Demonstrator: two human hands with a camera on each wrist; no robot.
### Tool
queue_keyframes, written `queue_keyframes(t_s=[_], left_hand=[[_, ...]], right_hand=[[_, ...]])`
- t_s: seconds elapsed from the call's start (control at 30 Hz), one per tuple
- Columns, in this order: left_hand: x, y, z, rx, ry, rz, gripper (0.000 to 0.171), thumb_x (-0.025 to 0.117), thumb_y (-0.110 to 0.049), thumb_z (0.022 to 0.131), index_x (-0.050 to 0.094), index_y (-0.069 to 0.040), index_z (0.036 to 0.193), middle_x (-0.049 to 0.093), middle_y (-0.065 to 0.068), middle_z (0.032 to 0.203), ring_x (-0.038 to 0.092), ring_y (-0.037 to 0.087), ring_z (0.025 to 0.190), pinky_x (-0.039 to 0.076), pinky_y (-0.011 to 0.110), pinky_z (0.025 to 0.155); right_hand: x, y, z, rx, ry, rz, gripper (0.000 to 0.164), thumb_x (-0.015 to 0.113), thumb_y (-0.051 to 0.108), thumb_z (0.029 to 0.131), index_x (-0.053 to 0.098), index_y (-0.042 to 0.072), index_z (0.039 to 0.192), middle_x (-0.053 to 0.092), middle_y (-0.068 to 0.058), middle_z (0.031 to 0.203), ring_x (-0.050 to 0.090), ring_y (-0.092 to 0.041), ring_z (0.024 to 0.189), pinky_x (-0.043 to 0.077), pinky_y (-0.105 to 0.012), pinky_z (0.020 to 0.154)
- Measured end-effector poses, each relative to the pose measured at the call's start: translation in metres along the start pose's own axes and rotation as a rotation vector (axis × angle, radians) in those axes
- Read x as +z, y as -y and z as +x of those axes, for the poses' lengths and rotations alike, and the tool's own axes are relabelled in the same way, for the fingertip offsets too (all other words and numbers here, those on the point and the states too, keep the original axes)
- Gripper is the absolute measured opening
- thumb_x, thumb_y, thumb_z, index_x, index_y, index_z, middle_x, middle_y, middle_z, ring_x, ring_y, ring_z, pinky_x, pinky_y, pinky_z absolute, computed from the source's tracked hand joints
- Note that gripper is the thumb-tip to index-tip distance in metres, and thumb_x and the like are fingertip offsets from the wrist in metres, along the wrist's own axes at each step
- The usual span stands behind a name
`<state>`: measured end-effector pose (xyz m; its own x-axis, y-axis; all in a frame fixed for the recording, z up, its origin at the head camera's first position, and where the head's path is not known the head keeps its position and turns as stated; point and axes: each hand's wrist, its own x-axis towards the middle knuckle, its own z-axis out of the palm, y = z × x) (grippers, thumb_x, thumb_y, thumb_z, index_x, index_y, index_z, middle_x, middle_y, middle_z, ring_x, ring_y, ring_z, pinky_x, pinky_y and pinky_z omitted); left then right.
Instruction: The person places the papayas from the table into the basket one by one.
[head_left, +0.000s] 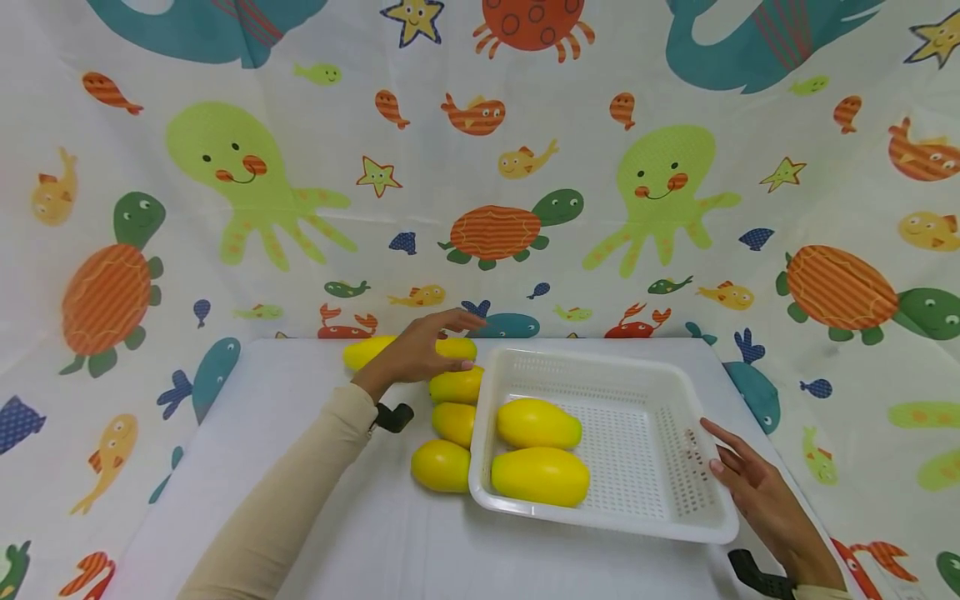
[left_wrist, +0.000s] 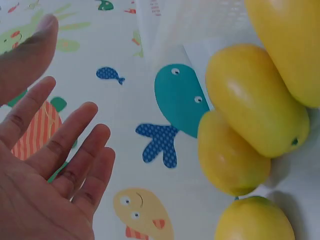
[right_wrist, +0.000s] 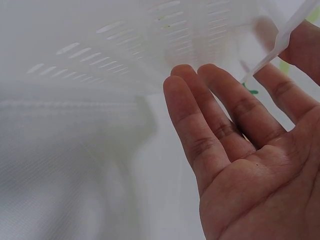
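My left hand [head_left: 420, 348] hovers over the yellow mangoes at the back left, its fingers spread and nothing in them. In the left wrist view that hand [left_wrist: 55, 165] is apart from the mangoes [left_wrist: 257, 97]. A white plastic basket [head_left: 630, 362] stands at the right, with two yellow mangoes [head_left: 540, 477] lying inside along its left part. My right hand [head_left: 768, 500] holds the basket's right rim, thumb over the edge. In the right wrist view the fingers [right_wrist: 182, 105] lie along the outside of the slotted wall, the thumb on its other side.
Several more mangoes [head_left: 441, 467] line the basket's left side, some close against it. A white cloth covers the table [head_left: 330, 508]. Behind it hangs a curtain [head_left: 420, 50] printed with sea animals.
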<state>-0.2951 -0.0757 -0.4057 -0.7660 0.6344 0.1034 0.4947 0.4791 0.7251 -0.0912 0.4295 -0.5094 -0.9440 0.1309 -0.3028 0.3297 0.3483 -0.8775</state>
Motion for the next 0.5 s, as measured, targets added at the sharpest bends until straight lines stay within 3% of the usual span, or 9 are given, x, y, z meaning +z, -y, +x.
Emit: queue_keyframes(t_s=[0.13, 0.37, 0.5], left_hand=[[-0.008, 0.010, -0.006, -0.047, -0.036, 0.007, 0.065, 0.083, -0.032, 0.093, 0.057, -0.021, 0.152, 0.057, 0.007, 0.157, 0.051, 0.037, 0.146, 0.043, 0.058, 0.122], [-0.021, 0.035, -0.015, -0.044, -0.095, 0.016, 0.066, 0.085, -0.030, 0.092, 0.058, -0.012, 0.149, 0.061, 0.015, 0.152, 0.053, 0.043, 0.143, 0.045, 0.061, 0.118], [-0.028, 0.051, -0.019, -0.062, -0.119, 0.007, 0.065, 0.086, -0.029, 0.091, 0.060, -0.012, 0.148, 0.062, 0.016, 0.151, 0.053, 0.044, 0.141, 0.044, 0.063, 0.118]], right_hand=[[0.000, 0.000, -0.001, -0.013, 0.005, 0.008, 0.078, 0.064, 0.048, 0.105, 0.020, 0.042, 0.169, 0.023, -0.021, 0.176, 0.059, 0.014, 0.116, 0.062, -0.050, 0.099], [0.000, 0.000, -0.003, -0.067, 0.013, 0.036, 0.075, 0.064, 0.045, 0.106, 0.024, 0.042, 0.169, 0.027, -0.022, 0.174, 0.063, 0.011, 0.114, 0.064, -0.049, 0.095], [0.001, 0.001, -0.003, -0.065, 0.016, 0.040, 0.074, 0.064, 0.044, 0.106, 0.024, 0.043, 0.169, 0.026, -0.022, 0.175, 0.063, 0.011, 0.113, 0.064, -0.049, 0.094]])
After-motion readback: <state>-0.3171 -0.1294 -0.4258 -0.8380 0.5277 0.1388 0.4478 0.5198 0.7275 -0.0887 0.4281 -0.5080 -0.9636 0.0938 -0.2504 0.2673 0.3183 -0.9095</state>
